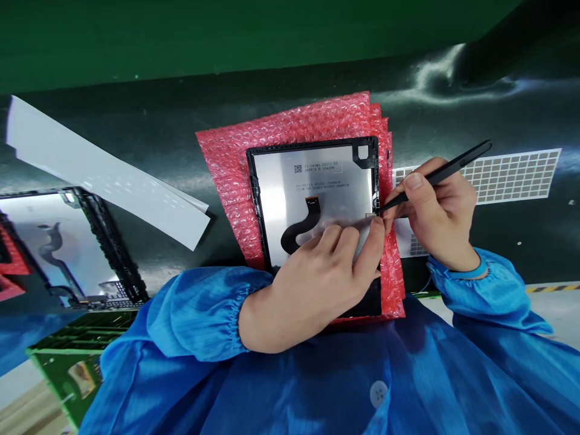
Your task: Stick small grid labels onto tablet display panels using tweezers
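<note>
A tablet display panel [312, 181] with a black frame and silvery back lies on a stack of pink bubble-wrap sheets [235, 157]. A black flex cable [301, 226] curves across its back. My left hand [312, 284] rests flat on the panel's lower part, fingers stretched toward the right edge. My right hand [437, 211] pinches black tweezers [439, 175], whose tip touches a small part at the panel's right edge, beside my left fingertip.
A white sheet of small grid labels [512, 175] lies at the right, behind my right hand. A long white strip [104, 175] lies at the left. Another display panel [58, 248] sits at the far left edge. Green bins [67, 350] stand lower left.
</note>
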The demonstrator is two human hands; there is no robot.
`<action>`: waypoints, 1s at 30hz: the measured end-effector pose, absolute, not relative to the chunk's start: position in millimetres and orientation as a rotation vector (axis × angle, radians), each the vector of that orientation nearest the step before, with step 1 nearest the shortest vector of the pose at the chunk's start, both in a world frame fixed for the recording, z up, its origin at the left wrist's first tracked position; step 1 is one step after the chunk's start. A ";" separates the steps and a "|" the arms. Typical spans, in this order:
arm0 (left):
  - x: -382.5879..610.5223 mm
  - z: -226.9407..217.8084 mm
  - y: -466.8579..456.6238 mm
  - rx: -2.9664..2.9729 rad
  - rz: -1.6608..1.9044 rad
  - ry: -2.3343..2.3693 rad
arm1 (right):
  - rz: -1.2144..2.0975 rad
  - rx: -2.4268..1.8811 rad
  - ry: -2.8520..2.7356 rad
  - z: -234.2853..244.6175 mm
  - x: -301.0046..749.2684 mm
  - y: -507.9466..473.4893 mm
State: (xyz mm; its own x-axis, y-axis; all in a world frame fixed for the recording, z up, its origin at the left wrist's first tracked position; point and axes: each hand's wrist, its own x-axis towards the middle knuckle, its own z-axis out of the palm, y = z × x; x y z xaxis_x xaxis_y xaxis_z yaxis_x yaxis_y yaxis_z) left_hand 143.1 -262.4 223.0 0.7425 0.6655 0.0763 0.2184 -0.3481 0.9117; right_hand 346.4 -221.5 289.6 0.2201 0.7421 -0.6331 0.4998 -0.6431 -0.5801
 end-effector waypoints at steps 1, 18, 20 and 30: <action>143.2 222.9 -262.1 1.909 0.539 0.675 | 1.402 -2.248 -1.156 289.6 346.3 -221.2; 147.3 219.6 -257.1 1.898 0.517 0.639 | 1.020 -2.233 -1.361 304.9 342.8 -200.7; 147.1 219.5 -256.9 1.896 0.517 0.652 | 1.026 -2.257 -1.381 320.6 356.5 -203.3; 144.6 217.7 -256.1 1.951 0.510 0.720 | 1.044 -2.647 -1.569 370.3 433.3 -272.9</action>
